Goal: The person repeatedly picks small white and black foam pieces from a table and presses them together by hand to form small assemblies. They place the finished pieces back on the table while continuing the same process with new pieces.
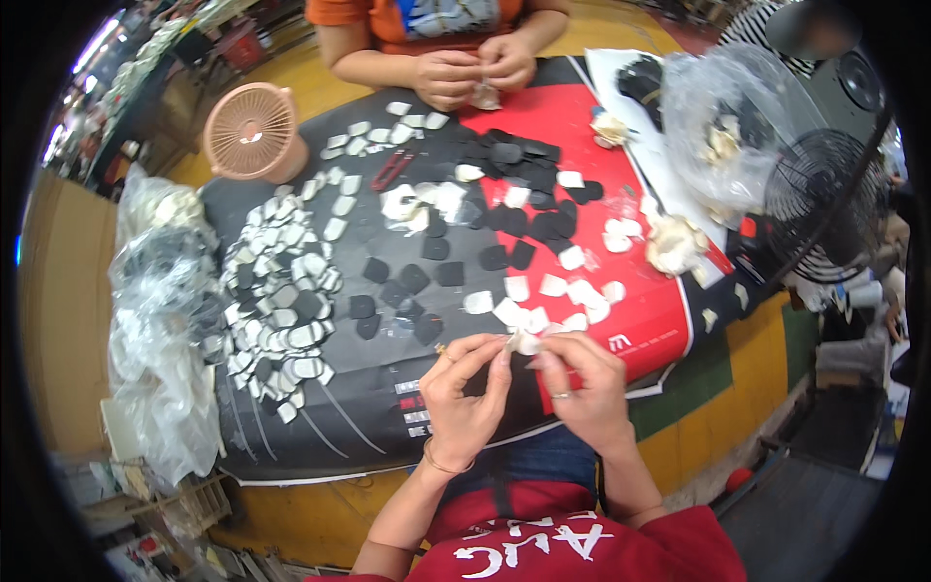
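White pad (527, 341): I judge peeling under way, left hand (464, 396) and right hand (585, 388) both pinching it; next needs steady separation.

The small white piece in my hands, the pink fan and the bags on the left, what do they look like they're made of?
The white piece, pinched between left hand and right hand, looks like thin matte paper or film; too small to say which. The pink fan looks like moulded matte plastic with a ribbed grille. The bags are clear, crinkled, glossy plastic film.

Both hands (529, 383) on small white piece (525, 341)
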